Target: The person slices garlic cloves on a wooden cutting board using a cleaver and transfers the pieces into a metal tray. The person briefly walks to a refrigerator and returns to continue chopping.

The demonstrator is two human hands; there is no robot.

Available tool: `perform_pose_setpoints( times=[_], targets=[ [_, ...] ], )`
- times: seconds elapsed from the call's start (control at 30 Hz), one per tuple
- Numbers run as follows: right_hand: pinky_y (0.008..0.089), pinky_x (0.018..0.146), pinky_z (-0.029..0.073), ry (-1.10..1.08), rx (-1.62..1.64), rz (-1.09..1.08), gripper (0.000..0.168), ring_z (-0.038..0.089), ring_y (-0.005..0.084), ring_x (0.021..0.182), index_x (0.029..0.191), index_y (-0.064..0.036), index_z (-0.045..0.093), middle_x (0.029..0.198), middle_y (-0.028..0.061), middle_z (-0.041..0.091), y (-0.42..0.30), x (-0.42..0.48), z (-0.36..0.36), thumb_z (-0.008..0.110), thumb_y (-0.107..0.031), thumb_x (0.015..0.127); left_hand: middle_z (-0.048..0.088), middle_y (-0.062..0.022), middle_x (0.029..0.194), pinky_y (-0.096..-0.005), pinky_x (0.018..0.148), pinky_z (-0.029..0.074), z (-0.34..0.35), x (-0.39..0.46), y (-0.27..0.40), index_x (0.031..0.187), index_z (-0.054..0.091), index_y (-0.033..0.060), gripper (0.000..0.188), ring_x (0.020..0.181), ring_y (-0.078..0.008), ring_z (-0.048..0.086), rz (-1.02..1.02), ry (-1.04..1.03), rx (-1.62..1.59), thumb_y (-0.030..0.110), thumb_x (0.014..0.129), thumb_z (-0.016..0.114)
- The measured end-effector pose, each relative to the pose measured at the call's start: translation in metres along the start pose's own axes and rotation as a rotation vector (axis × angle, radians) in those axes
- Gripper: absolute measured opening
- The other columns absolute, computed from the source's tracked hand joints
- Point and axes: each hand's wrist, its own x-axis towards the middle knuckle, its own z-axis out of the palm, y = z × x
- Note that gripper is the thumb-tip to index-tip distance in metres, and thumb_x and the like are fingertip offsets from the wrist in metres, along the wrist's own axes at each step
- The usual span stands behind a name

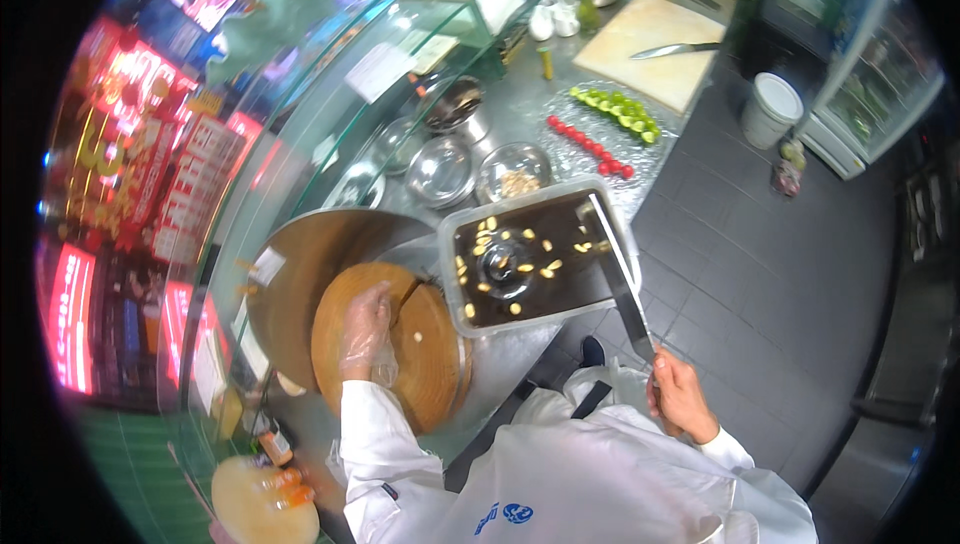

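My right hand (681, 392), bare, grips the handle of a long knife (626, 296). Its blade reaches over the right side of a clear plastic tub (454, 304). Dark liquid (570, 289) fills much of the tub, and pale pieces like garlic cloves (546, 272) are scattered in it around a clear round dish (504, 265). My left hand (367, 326), in a clear plastic glove, is at the left part of a round wooden chopping block (427, 386); its fingertips are hard to make out. One small pale piece (418, 336) lies on the block, which has a dark crack.
Steel bowls (441, 170) stand behind the tub, beside a glass screen (300, 139). Cherry tomatoes (589, 143) and cut green pieces (615, 110) lie in rows on clear film. Farther back, another knife (675, 50) rests on a white cutting board (630, 26). A white bucket (772, 109) stands on the floor.
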Motion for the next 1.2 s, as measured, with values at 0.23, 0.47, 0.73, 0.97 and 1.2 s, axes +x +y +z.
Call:
perform_pose_setpoints(
  times=[0.23, 0.47, 0.73, 0.97, 1.2],
  targets=[
    [0.0285, 0.043, 0.043, -0.091, 0.056, 0.135, 0.046, 0.051, 0.0117, 0.044, 0.135, -0.005, 0.051, 0.057, 0.0036, 0.051, -0.003, 0.021, 0.008, 0.035, -0.037, 0.106, 0.064, -0.0232, 0.112, -0.0436, 0.088, 0.049, 0.038, -0.069, 0.006, 0.114, 0.063, 0.0018, 0.029, 0.103, -0.0416, 0.06, -0.331, -0.09, -0.027, 0.015, 0.089, 0.06],
    [0.0293, 0.047, 0.045, -0.117, -0.098, 0.148, 0.048, 0.053, 0.0121, 0.044, 0.141, -0.008, 0.049, 0.056, 0.0027, 0.052, -0.02, 0.024, 0.004, 0.035, -0.038, 0.106, 0.062, -0.0241, 0.094, -0.0478, 0.079, 0.048, 0.063, -0.065, -0.013, 0.1, 0.064, 0.0014, 0.017, 0.09, -0.0424, 0.06, -0.103, -0.074, 0.066, 0.013, 0.088, 0.058],
    [0.0298, 0.051, 0.047, -0.126, -0.118, 0.097, 0.047, 0.054, 0.0121, 0.044, 0.143, -0.011, 0.047, 0.053, 0.0032, 0.054, -0.019, 0.016, 0.002, 0.035, -0.037, 0.106, 0.064, -0.0223, 0.091, -0.0447, 0.076, 0.049, 0.063, -0.07, 0.0, 0.094, 0.064, 0.0002, 0.017, 0.087, -0.0405, 0.062, -0.342, -0.201, -0.168, 0.015, 0.085, 0.066],
    [0.0295, 0.051, 0.047, -0.133, -0.116, 0.088, 0.047, 0.054, 0.0119, 0.043, 0.143, -0.012, 0.047, 0.05, 0.0022, 0.052, -0.02, 0.02, 0.004, 0.035, -0.037, 0.106, 0.061, -0.0199, 0.087, -0.0472, 0.073, 0.049, 0.064, -0.089, 0.046, 0.091, 0.063, 0.0009, 0.021, 0.083, -0.039, 0.06, -0.092, -0.213, 0.19, 0.018, 0.082, 0.069],
    [0.0294, 0.05, 0.047, -0.164, -0.138, 0.078, 0.046, 0.056, 0.0123, 0.043, 0.143, -0.011, 0.047, 0.052, 0.0024, 0.053, -0.023, 0.028, 0.006, 0.035, -0.036, 0.105, 0.062, -0.0206, 0.092, -0.0463, 0.075, 0.049, 0.089, -0.105, 0.03, 0.093, 0.062, -0.0018, 0.018, 0.088, -0.0405, 0.06, -0.114, -0.136, 0.186, 0.015, 0.086, 0.063]
  ],
)
